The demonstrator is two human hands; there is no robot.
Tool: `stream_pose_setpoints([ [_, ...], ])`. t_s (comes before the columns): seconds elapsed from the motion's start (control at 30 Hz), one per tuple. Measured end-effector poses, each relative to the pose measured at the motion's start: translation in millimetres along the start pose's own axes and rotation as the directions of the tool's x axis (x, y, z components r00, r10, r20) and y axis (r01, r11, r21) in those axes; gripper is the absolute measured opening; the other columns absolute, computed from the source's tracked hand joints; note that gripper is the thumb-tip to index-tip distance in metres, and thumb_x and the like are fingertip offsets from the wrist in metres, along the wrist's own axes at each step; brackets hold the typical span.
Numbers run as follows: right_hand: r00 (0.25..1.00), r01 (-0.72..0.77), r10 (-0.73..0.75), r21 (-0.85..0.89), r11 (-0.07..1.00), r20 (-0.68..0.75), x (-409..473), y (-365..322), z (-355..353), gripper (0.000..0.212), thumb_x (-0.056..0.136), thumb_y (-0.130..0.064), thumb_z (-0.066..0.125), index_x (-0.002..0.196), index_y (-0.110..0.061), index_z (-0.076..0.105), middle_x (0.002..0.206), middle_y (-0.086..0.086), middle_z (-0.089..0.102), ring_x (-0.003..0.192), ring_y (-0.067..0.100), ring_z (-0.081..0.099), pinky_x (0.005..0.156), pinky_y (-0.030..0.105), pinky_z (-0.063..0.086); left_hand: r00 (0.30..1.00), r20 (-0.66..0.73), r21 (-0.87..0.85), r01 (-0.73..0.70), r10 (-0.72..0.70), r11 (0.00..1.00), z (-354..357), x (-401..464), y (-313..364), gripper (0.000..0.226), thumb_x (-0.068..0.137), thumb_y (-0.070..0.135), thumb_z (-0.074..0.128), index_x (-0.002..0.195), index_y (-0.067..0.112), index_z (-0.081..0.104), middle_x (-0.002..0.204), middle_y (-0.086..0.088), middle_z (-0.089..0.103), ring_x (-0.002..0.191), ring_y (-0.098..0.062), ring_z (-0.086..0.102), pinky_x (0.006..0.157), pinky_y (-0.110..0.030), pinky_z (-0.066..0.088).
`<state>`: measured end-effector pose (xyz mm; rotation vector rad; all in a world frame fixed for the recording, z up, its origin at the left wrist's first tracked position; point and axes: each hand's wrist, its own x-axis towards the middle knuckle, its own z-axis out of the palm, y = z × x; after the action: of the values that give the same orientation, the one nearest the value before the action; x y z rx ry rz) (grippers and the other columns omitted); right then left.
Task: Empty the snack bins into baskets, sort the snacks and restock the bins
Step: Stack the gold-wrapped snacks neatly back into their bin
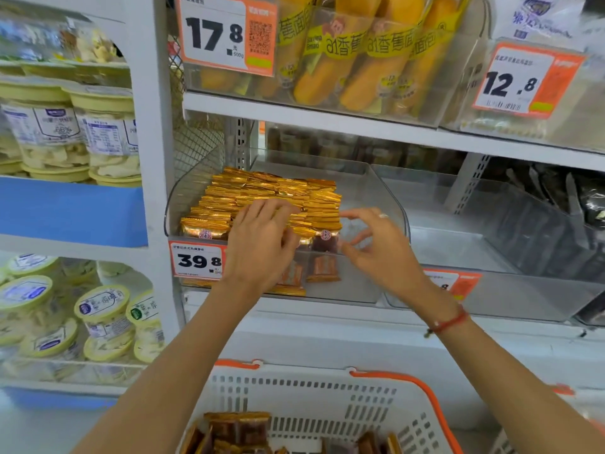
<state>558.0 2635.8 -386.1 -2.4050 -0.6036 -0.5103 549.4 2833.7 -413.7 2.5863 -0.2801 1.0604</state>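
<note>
A clear plastic bin [388, 194] on the middle shelf holds rows of gold snack packets [278, 188] stacked in its left part; its right part is bare. My left hand [262, 237] lies over the front rows, fingers curled round some of the packets. My right hand [376, 244] hovers just right of the stack inside the bin, thumb and fingers apart and holding nothing. Below me a white basket [294, 383] with orange handles holds several brown and orange snack packets [239, 427].
A 39.8 price tag [196, 260] hangs on the bin's front. To the right is another clear bin [491, 244] with dark packets at its back. Banana bread packs [360, 60] fill the shelf above. Lidded tubs [49, 132] line the left shelves.
</note>
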Motion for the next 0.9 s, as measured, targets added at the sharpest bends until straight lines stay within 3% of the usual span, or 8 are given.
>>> stream_pose_setpoints([
  [0.1,0.987,0.124,-0.121,0.025,0.992,-0.107,-55.5,0.4,-2.5,0.022,0.087,-0.016,0.065,0.108,-0.022,0.067,0.110,-0.004,0.062,0.099,0.011,0.059,0.089,0.024,0.046,0.969,-0.246,-0.124,-0.056,0.024,0.991,-5.2,-37.0,11.5,0.023,0.090,0.016,0.053,0.108,0.015,0.068,0.113,0.001,0.065,0.106,-0.019,0.054,0.089,-0.033,0.041],
  [0.2,0.969,0.090,-0.097,-0.039,0.995,-0.229,-104.5,19.4,17.2,0.016,0.085,-0.013,0.063,0.097,-0.020,0.071,0.104,-0.005,0.064,0.102,0.008,0.053,0.088,0.012,0.039,0.960,-0.277,-0.179,-0.016,-0.035,0.984,2.1,-97.0,16.0,0.022,0.090,0.015,0.050,0.098,0.012,0.070,0.103,0.000,0.068,0.096,-0.019,0.056,0.080,-0.032,0.044],
  [0.27,0.988,-0.033,0.032,-0.005,0.999,-0.149,-137.9,39.9,40.4,0.017,0.089,-0.012,0.064,0.097,-0.025,0.070,0.099,-0.009,0.066,0.091,-0.001,0.053,0.081,0.005,0.040,0.976,-0.184,-0.220,0.072,-0.114,0.973,19.2,-144.1,9.1,0.023,0.090,0.014,0.048,0.095,0.014,0.071,0.101,0.002,0.068,0.095,-0.017,0.056,0.079,-0.029,0.044],
  [0.37,0.940,-0.227,0.254,-0.139,0.964,0.228,-191.1,84.6,92.1,0.017,0.094,-0.021,0.059,0.104,-0.033,0.066,0.100,-0.012,0.067,0.084,0.002,0.058,0.076,0.019,0.049,0.956,0.085,-0.196,0.292,-0.280,0.936,53.7,-223.6,-6.1,0.021,0.090,0.015,0.051,0.097,0.019,0.070,0.102,0.003,0.068,0.096,-0.019,0.058,0.077,-0.032,0.047],
  [0.5,0.778,-0.299,0.423,-0.319,0.899,0.465,-260.8,128.2,156.4,0.038,0.093,-0.020,0.055,0.131,-0.024,0.054,0.129,0.001,0.059,0.120,0.023,0.054,0.099,0.037,0.044,0.736,0.493,0.053,0.508,-0.465,0.860,91.1,-317.2,-25.3,0.032,0.082,0.005,0.068,0.111,0.020,0.068,0.115,-0.001,0.065,0.106,-0.028,0.059,0.084,-0.038,0.049],
  [0.7,0.684,-0.322,0.567,-0.508,0.799,0.458,-323.4,158.7,214.7,0.071,0.093,-0.029,0.057,0.152,-0.010,0.024,0.159,0.016,0.017,0.147,0.037,0.016,0.114,0.052,0.030,0.568,0.790,0.109,0.241,-0.232,0.964,140.1,-374.4,-35.4,0.078,0.063,0.010,0.083,0.133,0.028,0.055,0.129,0.001,0.063,0.116,-0.025,0.061,0.089,-0.042,0.055],
  [0.8,0.627,-0.245,0.604,-0.611,0.753,0.492,-341.4,161.6,228.6,0.078,0.069,-0.031,0.081,0.135,0.000,0.054,0.139,0.023,0.051,0.126,0.047,0.048,0.105,0.059,0.032,0.527,0.813,0.133,0.244,-0.247,0.961,154.9,-377.2,-40.1,0.069,0.081,0.010,0.071,0.143,0.024,0.044,0.141,-0.008,0.053,0.129,-0.034,0.050,0.103,-0.049,0.042],
  [0.9,0.623,-0.224,0.591,-0.607,0.763,0.513,-342.9,148.6,221.6,0.068,0.084,-0.021,0.069,0.144,-0.006,0.041,0.145,0.019,0.046,0.116,0.037,0.056,0.092,0.046,0.047,0.511,0.812,0.252,0.130,-0.282,0.959,159.1,-371.6,-38.8,0.059,0.094,0.021,0.055,0.147,0.031,0.031,0.148,0.000,0.041,0.140,-0.027,0.034,0.112,-0.040,0.030],
])
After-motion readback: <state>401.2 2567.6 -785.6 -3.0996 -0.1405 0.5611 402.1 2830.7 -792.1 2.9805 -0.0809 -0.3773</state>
